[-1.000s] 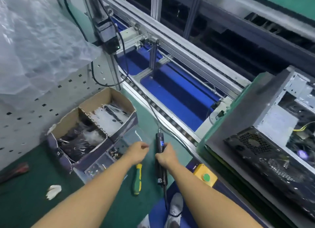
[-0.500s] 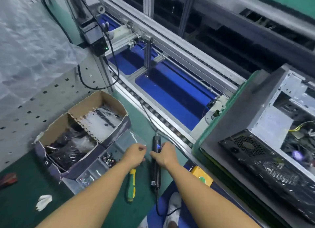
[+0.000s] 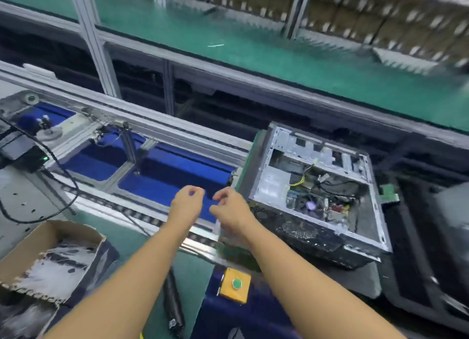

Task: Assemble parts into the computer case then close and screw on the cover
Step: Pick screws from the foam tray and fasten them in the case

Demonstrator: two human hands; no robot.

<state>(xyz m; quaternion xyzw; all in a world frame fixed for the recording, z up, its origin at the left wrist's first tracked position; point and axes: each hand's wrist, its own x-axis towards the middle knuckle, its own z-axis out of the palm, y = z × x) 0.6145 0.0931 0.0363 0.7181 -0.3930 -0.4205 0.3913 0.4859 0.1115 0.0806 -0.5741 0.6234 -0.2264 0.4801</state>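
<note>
Hovering close together over the conveyor (image 3: pixel 177 135), the left hand (image 3: pixel 187 203) and right hand (image 3: pixel 229 210) both have their fingers curled in, thumb near forefinger. Motion blur hides whether either pinches anything; I cannot tell. One case (image 3: pixel 272 182) lies on the conveyor just right of the right hand, its cover off, with wires and a board showing inside. One driver (image 3: pixel 173 302) lies on the green bench (image 3: pixel 142 239), its top half hidden by the left forearm. One yellow button box (image 3: pixel 234 285) sits between the forearms. One cardboard box (image 3: pixel 38 239) is cut off at the left edge. A dark shape (image 3: pixel 431 250) at the right edge is too blurred to name.
</note>
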